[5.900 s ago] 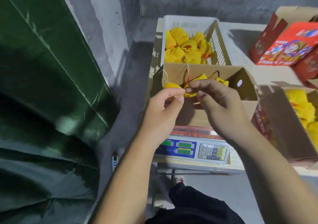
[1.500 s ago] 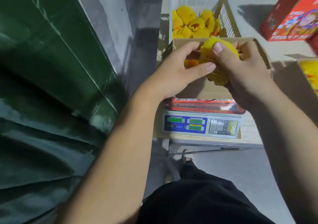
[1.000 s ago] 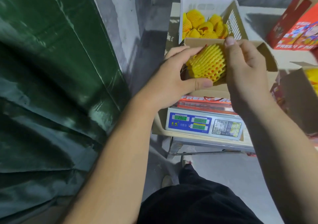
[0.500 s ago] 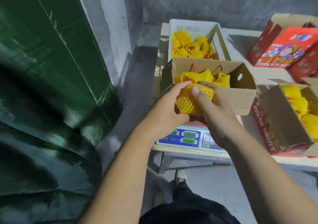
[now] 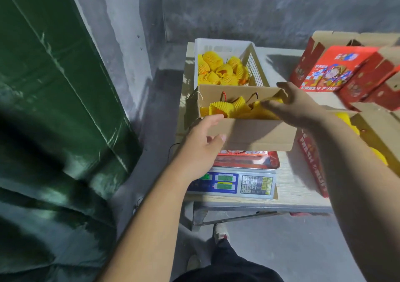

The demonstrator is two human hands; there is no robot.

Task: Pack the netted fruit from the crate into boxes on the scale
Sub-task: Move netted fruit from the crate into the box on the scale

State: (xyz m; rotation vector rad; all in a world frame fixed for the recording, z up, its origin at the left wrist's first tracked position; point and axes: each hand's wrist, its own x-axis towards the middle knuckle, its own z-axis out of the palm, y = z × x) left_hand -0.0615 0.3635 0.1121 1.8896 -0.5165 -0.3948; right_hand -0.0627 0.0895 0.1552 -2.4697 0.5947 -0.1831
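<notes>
Dark green tarpaulin sheet (image 5: 54, 108) fills the left side, hanging in folds against a grey concrete wall (image 5: 259, 6)

Pale wooden bench top (image 5: 298, 184) runs along the right, on a metal frame. White slatted plastic crate (image 5: 218, 45) sits at its far left end, holding yellow foam-netted fruit (image 5: 218, 69) in a loose heap

Open brown cardboard box (image 5: 257, 134) stands just near of the crate, on the red tray of a grey digital scale with blue front panel and keypad (image 5: 233, 183). More netted fruit lies inside the box, nets bunched upward; two thin curved stems or handles, one red and one dark, poke up among them

Red printed "FRESH FRUIT" cartons (image 5: 324, 73) stacked at far right. A second open carton with red printed side (image 5: 374, 130) sits to the right of the scale box, yellow netted fruit showing inside

Left hand (image 5: 201, 145) rests at the box's near left corner, fingers loosely spread over the rim, thumb against the outer wall; grips nothing that I can make out

Right hand (image 5: 296, 104) reaches over the box's right end, fingers extended and lying on the netted fruit inside, slightly blurred; no closed grasp visible

Dark trousers and one shoe visible near, below the bench
</notes>
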